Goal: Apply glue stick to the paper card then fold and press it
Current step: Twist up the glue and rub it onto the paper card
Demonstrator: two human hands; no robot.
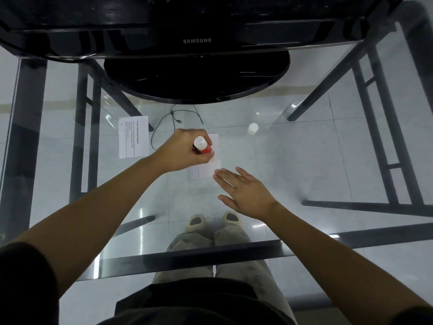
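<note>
A white paper card (212, 164) lies flat on the glass table (293, 172), partly hidden under my left hand. My left hand (185, 150) grips a red glue stick (203, 147) with a white end pointing up, its lower end down on the card. My right hand (243, 192) lies flat with straight fingers, the fingertips pressing the card's near right corner. The glue stick's white cap (252, 129) stands apart on the glass to the upper right.
A printed sheet (133, 136) lies on the glass to the left of the card. A black monitor with its round base (196, 76) fills the far side. A black cable (174, 120) shows on the floor beneath, with table legs and my feet.
</note>
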